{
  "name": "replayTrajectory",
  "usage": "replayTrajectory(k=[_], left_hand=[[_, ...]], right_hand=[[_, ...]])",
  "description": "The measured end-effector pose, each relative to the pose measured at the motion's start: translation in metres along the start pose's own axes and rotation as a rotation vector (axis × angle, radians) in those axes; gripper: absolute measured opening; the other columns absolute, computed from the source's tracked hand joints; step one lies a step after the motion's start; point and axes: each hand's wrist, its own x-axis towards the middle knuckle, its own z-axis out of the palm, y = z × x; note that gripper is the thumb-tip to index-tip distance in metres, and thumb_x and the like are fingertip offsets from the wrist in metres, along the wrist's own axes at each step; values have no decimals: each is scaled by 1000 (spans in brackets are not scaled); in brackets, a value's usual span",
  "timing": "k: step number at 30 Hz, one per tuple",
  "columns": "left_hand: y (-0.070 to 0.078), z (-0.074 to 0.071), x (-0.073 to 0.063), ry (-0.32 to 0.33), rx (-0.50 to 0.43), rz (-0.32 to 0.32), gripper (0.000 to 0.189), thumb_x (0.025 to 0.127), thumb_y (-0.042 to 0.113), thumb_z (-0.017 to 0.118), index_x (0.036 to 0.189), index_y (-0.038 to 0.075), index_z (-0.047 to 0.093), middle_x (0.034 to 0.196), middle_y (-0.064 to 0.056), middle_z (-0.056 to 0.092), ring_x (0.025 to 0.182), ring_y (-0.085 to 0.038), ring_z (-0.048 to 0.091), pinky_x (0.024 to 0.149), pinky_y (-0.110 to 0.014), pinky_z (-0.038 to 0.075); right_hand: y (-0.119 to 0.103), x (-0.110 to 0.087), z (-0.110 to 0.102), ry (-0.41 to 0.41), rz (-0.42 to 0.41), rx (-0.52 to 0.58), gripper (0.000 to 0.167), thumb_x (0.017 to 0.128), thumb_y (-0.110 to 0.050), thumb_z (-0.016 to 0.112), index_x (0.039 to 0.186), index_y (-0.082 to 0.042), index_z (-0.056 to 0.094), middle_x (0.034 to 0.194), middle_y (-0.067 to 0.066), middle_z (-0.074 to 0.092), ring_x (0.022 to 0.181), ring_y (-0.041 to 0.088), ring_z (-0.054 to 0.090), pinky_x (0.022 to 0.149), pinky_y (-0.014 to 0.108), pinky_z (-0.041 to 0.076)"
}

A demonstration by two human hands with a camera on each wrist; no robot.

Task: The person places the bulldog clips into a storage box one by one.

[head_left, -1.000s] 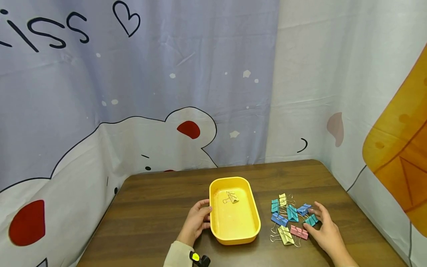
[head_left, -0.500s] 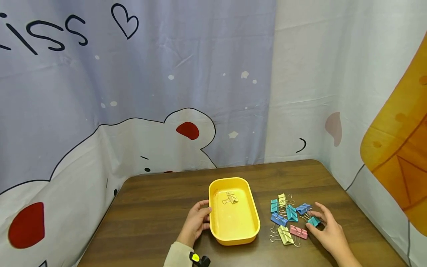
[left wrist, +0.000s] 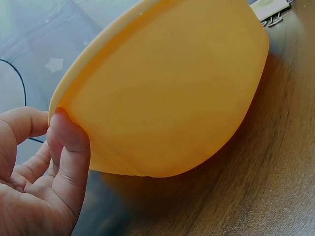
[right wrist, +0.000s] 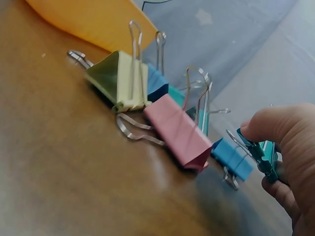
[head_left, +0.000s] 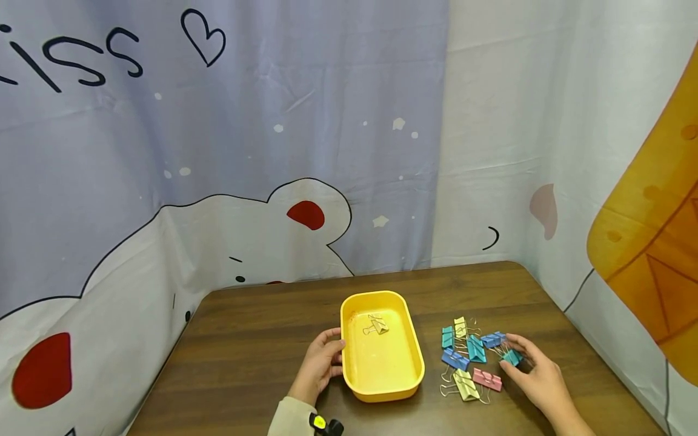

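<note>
My left hand (head_left: 320,365) grips the left rim of a yellow plastic tray (head_left: 384,387), thumb and fingers pinching its edge in the left wrist view. Inside the tray lies a pale yellow binder clip (head_left: 378,325). At the right, my right hand (head_left: 540,376) pinches a teal binder clip (right wrist: 266,160) between thumb and fingers. Just beyond it is a blue binder clip (head_left: 493,339), close to the index finger. A pink binder clip (head_left: 487,379) lies to the left of the right thumb.
Several more clips lie bunched between tray and right hand: a second blue clip (head_left: 455,359), a teal clip (head_left: 476,349), and a large pale yellow clip (head_left: 466,385). The brown wooden table (head_left: 262,339) ends at a printed curtain (head_left: 327,121) behind.
The right hand has shifted slightly right with its fingers on the teal clip, which has turned and moved a little. The nearby blue clip has shifted slightly left. The left hand stays on the tray.
</note>
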Motion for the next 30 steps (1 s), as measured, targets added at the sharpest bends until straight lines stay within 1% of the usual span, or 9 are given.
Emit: replayTrajectory(k=[3,8,10,17,22,24,27,29,30], left_hand=[[0,0,0,3,-3,-4,50,98,13,61,144,2,44,94,-11,63,62,-11,57,52,-29,58],[-1,0,0,3,-3,-7,50,99,13,61,144,3,45,97,-12,63,63,-11,58,53,-29,58],[-1,-1,0,2,-3,-6,50,99,13,61,144,3,44,97,-12,63,63,-11,58,53,-29,59],[-2,0,0,-4,-10,-5,50,99,14,61,144,3,44,96,-12,63,64,-11,58,54,-30,59],[-2,1,-1,7,-10,-12,49,99,15,61,144,4,45,97,-13,64,64,-12,60,55,-31,60],[-1,1,-2,13,-8,-16,49,99,16,61,144,4,46,97,-13,65,65,-13,60,55,-31,60],[-1,2,-3,19,-7,-17,48,99,16,62,144,5,46,95,-12,65,64,-12,60,55,-30,59],[0,2,-3,21,-7,-17,48,99,16,61,144,4,46,94,-12,65,64,-12,59,55,-30,59],[0,2,-4,22,-6,-17,48,99,16,61,144,4,46,93,-12,65,64,-12,59,55,-30,59]], right_hand=[[-5,5,-2,16,-32,8,57,78,-5,86,130,-5,62,115,15,72,103,-23,45,77,0,40],[-19,18,-6,17,-86,37,58,78,-2,84,131,-4,61,117,14,71,105,-24,46,83,0,40],[-24,23,-6,10,-98,52,59,78,-1,84,132,-4,61,118,13,71,106,-23,46,86,-1,39],[-34,35,0,-3,-116,54,60,78,-1,84,133,-6,60,117,10,72,107,-19,50,86,3,42],[-45,44,9,-18,-115,63,57,81,-5,83,134,-10,60,119,7,72,107,-7,57,83,16,49],[-50,48,13,-22,-124,76,57,82,-5,83,134,-10,60,119,7,72,107,-2,59,83,17,49],[-56,54,21,-34,-137,101,57,83,-4,82,135,-7,59,119,7,71,110,1,60,87,13,47],[-61,59,27,-42,-147,110,58,83,-3,81,135,-7,58,119,7,71,111,6,61,90,18,50],[-63,61,29,-48,-151,119,58,83,-2,81,135,-6,58,119,8,71,112,10,63,92,23,51]])
